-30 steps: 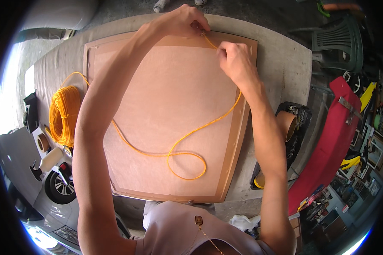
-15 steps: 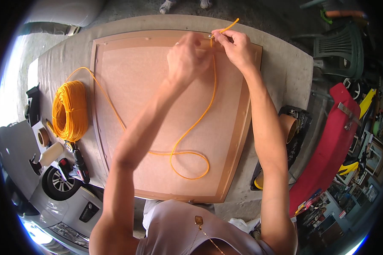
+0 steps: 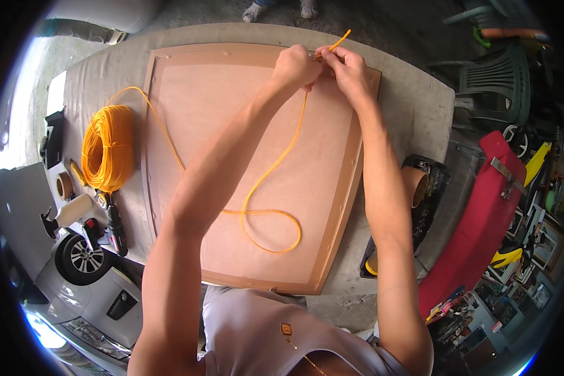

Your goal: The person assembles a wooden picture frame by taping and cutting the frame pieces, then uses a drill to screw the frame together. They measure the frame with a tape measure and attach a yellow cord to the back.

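Observation:
A framed panel [image 3: 194,144], its back sealed with brown paper and tape, lies on a cloth-covered table. Both of my hands work at its far edge, close together. My left hand [image 3: 296,67] is closed on the yellow rope [image 3: 286,150], which runs out below it. My right hand [image 3: 346,69] pinches the rope near its short free end, which sticks up past the fingers. A small metal fitting at the frame's edge shows partly between the hands. Nearer me the rope makes a loop on the panel, then passes under my left forearm to the coil [image 3: 108,149] at the left.
Left of the panel lie a tape roll [image 3: 64,186], a spray bottle [image 3: 73,211] and a cordless drill [image 3: 115,229]. A black tray [image 3: 427,207] holding a tape roll sits at the right. Beyond are a red bench [image 3: 473,229], a green chair [image 3: 496,81] and another person's shoes [image 3: 255,11].
My left hand has moved right and closed on the rope beside my right hand. The rope below it has shifted slightly left. The whole view has shifted a little.

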The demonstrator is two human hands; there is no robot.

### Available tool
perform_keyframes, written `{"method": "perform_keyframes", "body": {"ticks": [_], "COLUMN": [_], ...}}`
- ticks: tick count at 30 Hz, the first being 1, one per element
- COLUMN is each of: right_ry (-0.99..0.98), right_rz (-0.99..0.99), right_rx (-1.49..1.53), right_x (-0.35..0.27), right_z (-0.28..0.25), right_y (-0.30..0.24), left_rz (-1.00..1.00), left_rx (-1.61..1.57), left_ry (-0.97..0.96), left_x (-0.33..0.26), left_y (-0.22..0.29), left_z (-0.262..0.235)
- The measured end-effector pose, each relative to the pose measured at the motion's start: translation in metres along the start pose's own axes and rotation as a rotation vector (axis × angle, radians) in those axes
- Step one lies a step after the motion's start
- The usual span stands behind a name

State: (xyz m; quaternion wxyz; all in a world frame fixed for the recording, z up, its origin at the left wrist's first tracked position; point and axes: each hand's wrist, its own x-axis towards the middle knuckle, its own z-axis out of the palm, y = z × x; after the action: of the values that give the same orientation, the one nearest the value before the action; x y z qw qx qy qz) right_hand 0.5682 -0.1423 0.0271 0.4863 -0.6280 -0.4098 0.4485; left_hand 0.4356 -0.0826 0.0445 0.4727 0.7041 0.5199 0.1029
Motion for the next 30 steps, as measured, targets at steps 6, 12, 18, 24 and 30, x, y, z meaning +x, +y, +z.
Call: {"method": "perform_keyframes", "body": {"ticks": [6, 12, 18, 24, 30], "right_ry": [0.1, 0.13, 0.269, 0.254, 0.238], "right_rz": [0.019, 0.115, 0.245, 0.139, 0.115], "right_rx": [0.292, 0.313, -0.215, -0.498, -0.486], "right_x": [-0.015, -0.03, -0.034, -0.028, -0.018], "right_z": [0.001, 0.017, 0.018, 0.02, 0.022], "right_y": [-0.006, -0.014, -0.037, -0.041, -0.036], "left_rz": [-0.363, -0.276, -0.036, -0.039, -0.056], "left_rx": [-0.522, -0.252, -0.44, -0.487, -0.583], "left_ry": [-0.105, -0.043, -0.144, -0.01, -0.012], "left_x": [0.003, 0.004, -0.006, -0.001, 0.001], "left_y": [-0.008, 0.001, -0.017, -0.023, -0.026], "left_z": [-0.004, -0.007, -0.01, -0.001, 0.001]}}
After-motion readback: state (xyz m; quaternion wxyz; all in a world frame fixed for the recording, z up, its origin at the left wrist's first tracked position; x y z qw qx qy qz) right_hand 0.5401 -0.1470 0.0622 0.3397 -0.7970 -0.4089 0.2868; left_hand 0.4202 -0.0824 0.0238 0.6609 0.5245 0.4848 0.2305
